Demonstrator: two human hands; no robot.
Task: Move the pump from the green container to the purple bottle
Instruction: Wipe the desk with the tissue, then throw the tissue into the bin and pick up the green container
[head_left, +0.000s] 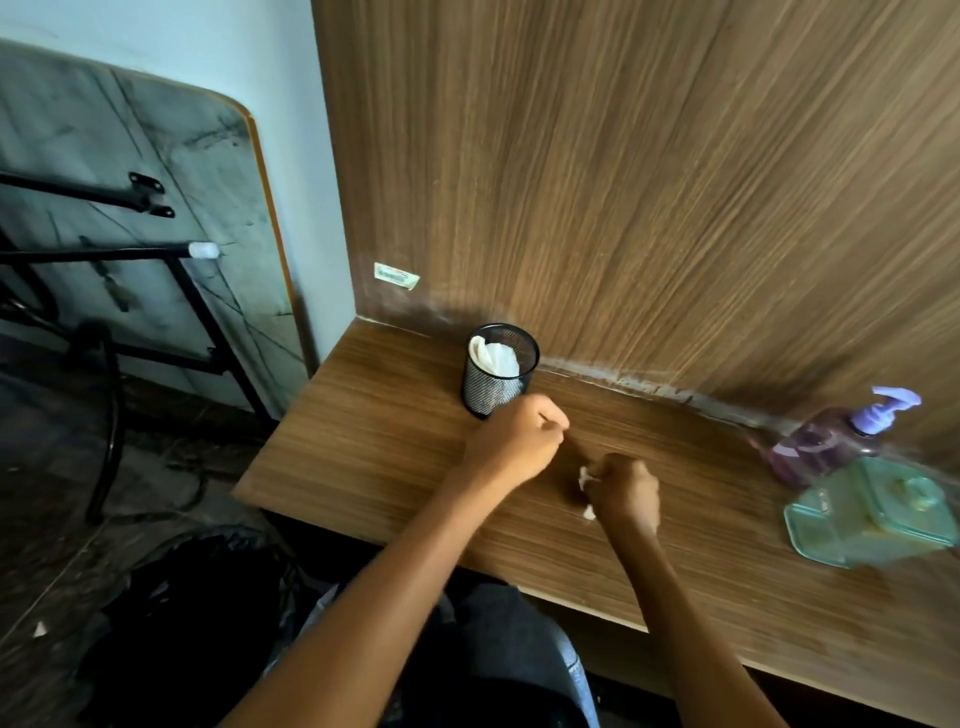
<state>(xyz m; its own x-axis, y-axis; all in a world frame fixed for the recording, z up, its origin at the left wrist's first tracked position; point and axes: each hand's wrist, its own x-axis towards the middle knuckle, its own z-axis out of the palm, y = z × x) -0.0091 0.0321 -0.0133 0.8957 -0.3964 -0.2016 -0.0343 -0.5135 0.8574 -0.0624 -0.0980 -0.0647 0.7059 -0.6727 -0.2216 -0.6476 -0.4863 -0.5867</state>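
While both hands work at mid-desk, the task's things stand far off at the right edge of the view. From the left: a folded table (130, 208) leans against the wall beyond the desk (395, 467). A black mesh cup (498, 371) stands near the back panel, holding crumpled white tissue (493, 356). Just right of and nearer than the cup, the left hand (511, 441) is curled into a fist; whether anything lies inside it cannot be told. The right hand (623, 493) sits just beside it, also curled, pinching a small white scrap (586, 478), probably tissue.

Well apart to the right stands the purple bottle (826, 444), blurred by camera motion, against the back panel. The pump (885, 410) appears already seated on its neck, nozzle pointing right, stem roughly upright. Immediately nearer the viewer, touching or almost touching the bottle, lies the green container (872, 517), its lid seemingly on and no pump visible in it.

The deciding relation: bottle and container lie to the right of both hands, along the desk's long axis, and the right hand is the nearer one. Judged from this layout, the transfer looks complete, with the hands occupied by wiping or tidying; any further reach would fall to the right hand.
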